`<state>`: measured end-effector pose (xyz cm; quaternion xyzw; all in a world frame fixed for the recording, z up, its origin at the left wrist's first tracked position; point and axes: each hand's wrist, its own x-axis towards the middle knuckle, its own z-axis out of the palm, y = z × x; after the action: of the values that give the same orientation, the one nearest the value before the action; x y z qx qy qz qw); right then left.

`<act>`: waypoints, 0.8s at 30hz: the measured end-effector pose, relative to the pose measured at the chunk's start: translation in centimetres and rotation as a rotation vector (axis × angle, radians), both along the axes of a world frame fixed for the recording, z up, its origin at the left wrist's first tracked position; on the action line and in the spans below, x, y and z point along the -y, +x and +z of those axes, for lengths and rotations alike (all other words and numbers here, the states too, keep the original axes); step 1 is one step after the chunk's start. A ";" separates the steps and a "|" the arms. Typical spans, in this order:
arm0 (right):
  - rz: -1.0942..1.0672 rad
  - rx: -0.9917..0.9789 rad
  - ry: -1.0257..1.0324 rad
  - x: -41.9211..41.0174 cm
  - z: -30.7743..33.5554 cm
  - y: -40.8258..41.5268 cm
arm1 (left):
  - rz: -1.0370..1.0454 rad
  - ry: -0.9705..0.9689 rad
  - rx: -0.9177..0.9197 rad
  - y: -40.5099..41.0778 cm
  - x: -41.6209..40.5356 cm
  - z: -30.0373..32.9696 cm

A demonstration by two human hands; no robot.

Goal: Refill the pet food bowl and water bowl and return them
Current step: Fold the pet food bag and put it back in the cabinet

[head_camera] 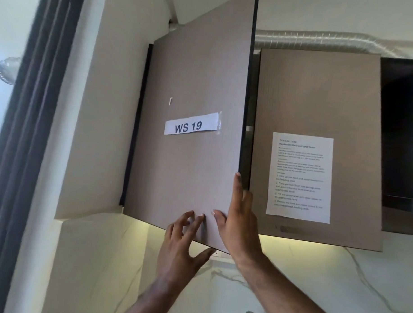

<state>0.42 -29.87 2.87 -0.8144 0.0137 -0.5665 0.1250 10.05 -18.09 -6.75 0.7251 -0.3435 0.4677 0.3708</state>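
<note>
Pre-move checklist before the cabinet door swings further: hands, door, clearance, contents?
1. Left hand on the taupe wood-grain cabinet door labelled WS 19: ok, fingertips on its face, thumb under the bottom edge.
2. Right hand on the door's free edge: ok, fingers flat.
3. Door state: ok, partly open.
4. Clearance to the neighbouring door with the printed instruction sheet: ok, a gap shows.
5. Pet food inside: cannot tell, interior hidden.
6. Bowls: cannot tell, not in view.
</note>
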 end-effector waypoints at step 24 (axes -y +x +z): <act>-0.518 -0.120 -0.250 12.1 -0.9 14.0 | 0.069 0.120 0.041 12.0 9.8 -0.2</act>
<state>14.38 -41.99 1.98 -0.8249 0.1586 -0.5277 -0.1261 22.04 -27.91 -6.98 0.7477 -0.3532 0.4736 0.3032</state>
